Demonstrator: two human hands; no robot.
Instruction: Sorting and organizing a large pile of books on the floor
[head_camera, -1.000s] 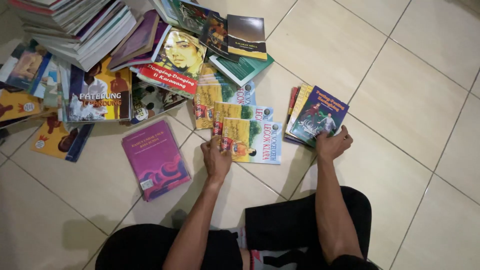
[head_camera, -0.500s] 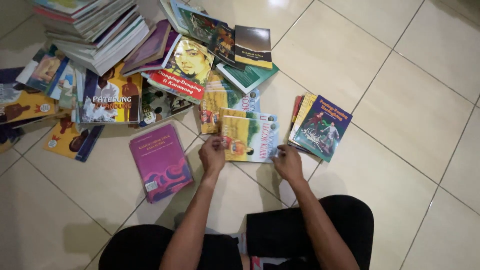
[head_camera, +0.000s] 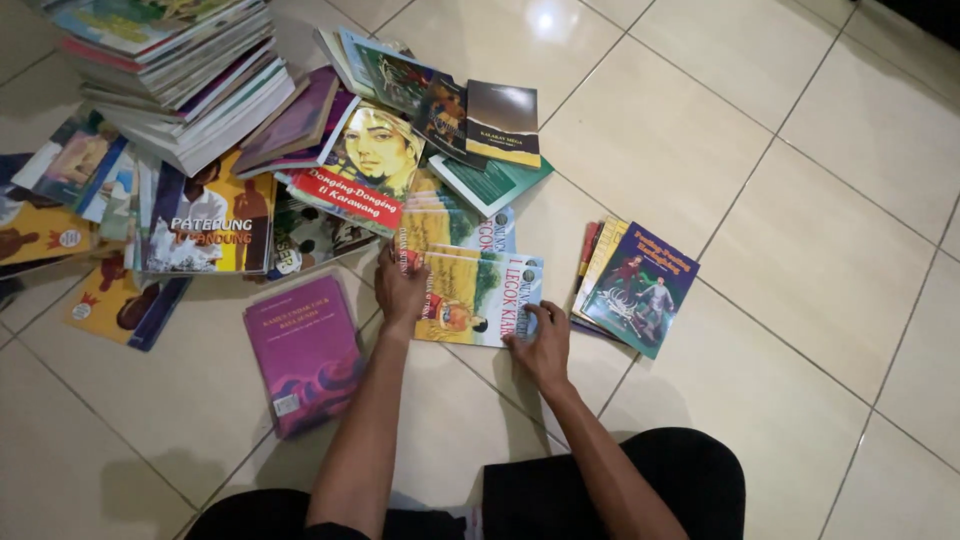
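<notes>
Yellow-and-green paperback booklet (head_camera: 478, 298), top copy of a small fanned stack of like copies, lies flat on the cream tiled floor (head_camera: 820, 250) directly in front of your knees; it is the thing both your hands are on.

Change noted: a second ago your right hand (head_camera: 540, 345) rested over by the blue-covered paperback (head_camera: 640, 290) on the short pile to the right; it has since crossed inward and now sits at the booklet's lower right corner; the blue-covered paperback is left alone, just beside but apart from the booklet. Judged meaning: attention has shifted from the right-hand pile to the yellow-and-green stack, which is now bracketed from both sides.

Your left hand (head_camera: 400, 290): palm down, fingers spread moderately, pressing flat on the booklet's left edge; nothing gripped. Your right hand: fingers loosely extended, tips touching the booklet's corner and edge; whether the thumb is under the cover you cannot tell from this view; no closed grasp visible.

Outward: magenta paperback with a wave pattern (head_camera: 305, 350) lies flat to the left, near your left forearm, not touching it; behind the booklet, a red-banded book with a portrait cover (head_camera: 365, 165) overlaps a loose spread of further books; tall stack of thin books (head_camera: 170, 70) stands at the far left.
</notes>
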